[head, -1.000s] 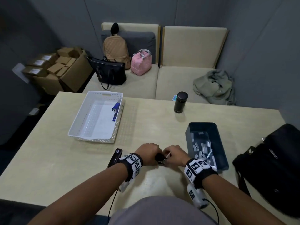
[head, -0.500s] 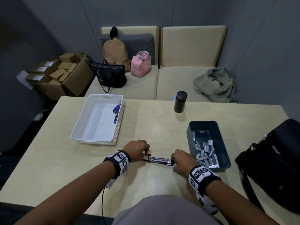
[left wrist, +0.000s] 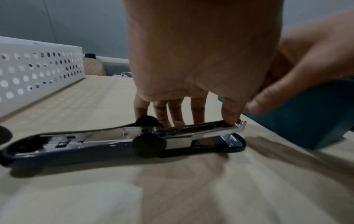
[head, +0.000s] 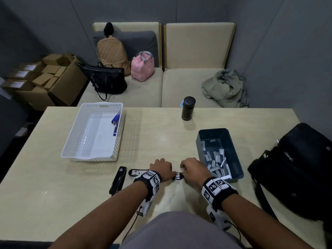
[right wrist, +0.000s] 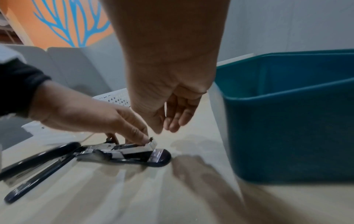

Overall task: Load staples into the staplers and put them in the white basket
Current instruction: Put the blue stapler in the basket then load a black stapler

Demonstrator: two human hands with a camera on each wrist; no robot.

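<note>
Progress: blue stapler (head: 115, 124) lies in the white basket (head: 71, 141); opened stapler (left wrist: 122, 139) lies flat on the surface (head: 53, 203), another black stapler (head: 117, 180) beside it untouched. My left hand (head: 160, 169) has straight fingers (left wrist: 230, 116) pressing the magazine tip; my right hand (head: 193, 169) hangs relaxed, holding nothing. Half a second ago my hands were further apart along it.

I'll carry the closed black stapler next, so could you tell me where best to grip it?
Grip the black stapler across its middle, coming from above. It lies flat and closed on the table, long and narrow, with both long sides free. The left hand is nearer.
</note>
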